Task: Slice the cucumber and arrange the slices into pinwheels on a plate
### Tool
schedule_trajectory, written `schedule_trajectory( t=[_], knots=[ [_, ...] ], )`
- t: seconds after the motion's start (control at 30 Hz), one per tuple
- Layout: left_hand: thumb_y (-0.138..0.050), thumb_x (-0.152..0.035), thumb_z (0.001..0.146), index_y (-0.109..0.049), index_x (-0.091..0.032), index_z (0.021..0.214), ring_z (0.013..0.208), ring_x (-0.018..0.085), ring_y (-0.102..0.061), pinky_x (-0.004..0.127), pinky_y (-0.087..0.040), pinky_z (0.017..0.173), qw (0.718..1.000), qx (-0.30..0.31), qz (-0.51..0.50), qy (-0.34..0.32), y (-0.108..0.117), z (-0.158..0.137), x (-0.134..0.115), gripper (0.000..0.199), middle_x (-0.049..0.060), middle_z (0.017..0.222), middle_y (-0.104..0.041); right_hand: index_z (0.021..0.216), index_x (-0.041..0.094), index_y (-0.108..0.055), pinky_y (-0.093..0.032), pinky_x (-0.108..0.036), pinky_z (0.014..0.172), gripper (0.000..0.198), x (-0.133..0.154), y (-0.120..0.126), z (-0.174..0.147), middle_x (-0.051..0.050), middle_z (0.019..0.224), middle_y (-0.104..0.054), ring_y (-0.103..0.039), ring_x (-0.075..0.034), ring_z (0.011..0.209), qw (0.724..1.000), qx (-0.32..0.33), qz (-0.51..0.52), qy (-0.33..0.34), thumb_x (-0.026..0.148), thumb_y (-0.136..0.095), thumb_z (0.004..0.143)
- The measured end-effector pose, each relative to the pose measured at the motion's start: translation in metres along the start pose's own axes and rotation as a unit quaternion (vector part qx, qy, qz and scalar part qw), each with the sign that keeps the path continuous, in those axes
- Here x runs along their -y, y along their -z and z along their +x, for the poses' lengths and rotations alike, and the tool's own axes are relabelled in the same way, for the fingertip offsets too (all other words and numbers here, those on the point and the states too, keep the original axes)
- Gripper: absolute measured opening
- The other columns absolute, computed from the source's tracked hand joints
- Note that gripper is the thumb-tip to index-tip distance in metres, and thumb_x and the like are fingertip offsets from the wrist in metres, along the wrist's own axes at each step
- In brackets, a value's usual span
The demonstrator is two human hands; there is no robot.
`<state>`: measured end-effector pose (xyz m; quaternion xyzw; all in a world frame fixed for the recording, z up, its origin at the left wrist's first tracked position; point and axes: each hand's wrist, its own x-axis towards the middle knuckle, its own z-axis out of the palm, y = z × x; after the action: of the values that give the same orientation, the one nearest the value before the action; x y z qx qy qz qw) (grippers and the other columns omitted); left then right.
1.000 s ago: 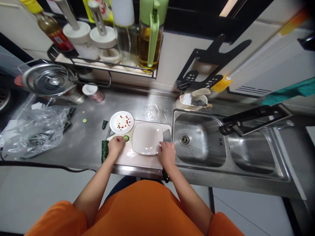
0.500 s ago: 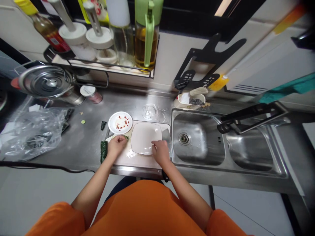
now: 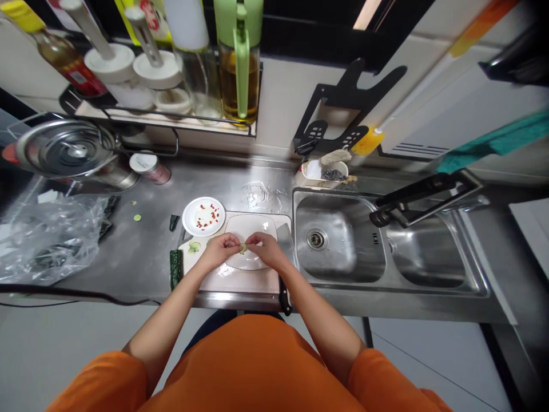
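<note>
Over a white squarish plate (image 3: 250,224), my left hand (image 3: 222,250) and my right hand (image 3: 265,250) meet with fingertips pinched on a small pale green cucumber slice (image 3: 243,248). The plate rests on a light cutting board (image 3: 240,283). More thin cucumber slices (image 3: 194,246) lie on the board's left part, partly hidden behind my left hand. A dark green cucumber piece (image 3: 175,269) sits left of the board. Behind it is a round white plate (image 3: 203,216) with small red bits. The knife (image 3: 285,297) lies along the board's right side, handle toward me.
A double steel sink (image 3: 343,246) with a black faucet (image 3: 412,197) is on the right. Clear plastic bags (image 3: 64,234) and a lidded pot (image 3: 68,151) stand left. Bottles and jars fill a rack (image 3: 171,117) at the back. A cucumber end (image 3: 174,222) lies near the round plate.
My left hand has moved right from the board's left part, bringing a cucumber slice over the squarish plate. My right hand has shifted left and up from the plate's edge to meet it.
</note>
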<state>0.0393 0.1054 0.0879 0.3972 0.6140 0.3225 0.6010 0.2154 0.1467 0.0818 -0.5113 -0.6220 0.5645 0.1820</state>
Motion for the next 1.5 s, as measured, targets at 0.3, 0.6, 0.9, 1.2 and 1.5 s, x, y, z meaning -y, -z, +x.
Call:
schedule_trajectory(
  t=[0.3, 0.6, 0.9, 1.2, 1.5],
  knots=[
    [-0.073, -0.049, 0.063, -0.065, -0.014, 0.091, 0.07, 0.013, -0.061, 0.021, -0.041, 0.058, 0.991, -0.029, -0.098, 0.081, -0.008, 0.002, 0.006, 0.045, 0.007, 0.082, -0.068, 0.073, 0.017, -0.062, -0.037, -0.022, 0.067, 0.007, 0.011, 0.012, -0.01, 0.002, 0.071, -0.06, -0.053, -0.011, 0.07, 0.998, -0.001, -0.06, 0.036, 0.017, -0.055, 0.074],
    [-0.077, -0.04, 0.065, -0.066, -0.013, 0.091, 0.06, 0.009, -0.058, 0.015, -0.034, 0.045, 0.945, 0.059, -0.216, 0.238, -0.016, 0.014, 0.005, 0.039, 0.007, 0.073, -0.065, 0.076, 0.018, -0.063, -0.035, -0.025, 0.072, 0.008, 0.021, 0.022, -0.013, 0.0, 0.075, -0.063, -0.052, -0.014, 0.077, 0.98, 0.028, -0.156, 0.122, 0.013, -0.058, 0.076],
    [-0.074, -0.025, 0.059, -0.07, -0.014, 0.09, 0.054, 0.008, -0.051, 0.02, -0.038, 0.052, 0.989, -0.023, -0.087, 0.114, -0.011, 0.048, -0.001, 0.033, 0.002, 0.063, -0.063, 0.07, 0.018, -0.06, -0.037, -0.022, 0.062, 0.004, -0.016, 0.004, 0.004, 0.003, 0.065, -0.059, -0.051, -0.012, 0.062, 0.994, -0.083, -0.046, -0.048, 0.018, -0.055, 0.071],
    [-0.058, -0.021, 0.072, -0.07, -0.021, 0.086, 0.076, 0.018, -0.061, 0.028, -0.044, 0.074, 0.953, -0.083, 0.263, -0.128, -0.014, 0.097, -0.006, 0.018, 0.002, 0.079, -0.069, 0.078, 0.02, -0.054, -0.038, -0.024, 0.064, 0.008, -0.031, -0.011, 0.045, 0.002, 0.067, -0.056, -0.051, -0.015, 0.065, 0.968, -0.209, -0.096, -0.102, 0.018, -0.052, 0.071],
    [-0.053, -0.019, 0.078, -0.068, -0.019, 0.092, 0.085, 0.024, -0.055, 0.035, -0.04, 0.082, 0.904, -0.117, 0.363, -0.194, -0.017, 0.107, 0.003, 0.021, 0.006, 0.081, -0.067, 0.087, 0.02, -0.053, -0.034, -0.026, 0.059, 0.009, -0.023, -0.015, 0.053, -0.001, 0.072, -0.057, -0.051, -0.018, 0.068, 0.959, -0.197, -0.162, -0.124, 0.019, -0.049, 0.079]
  ],
)
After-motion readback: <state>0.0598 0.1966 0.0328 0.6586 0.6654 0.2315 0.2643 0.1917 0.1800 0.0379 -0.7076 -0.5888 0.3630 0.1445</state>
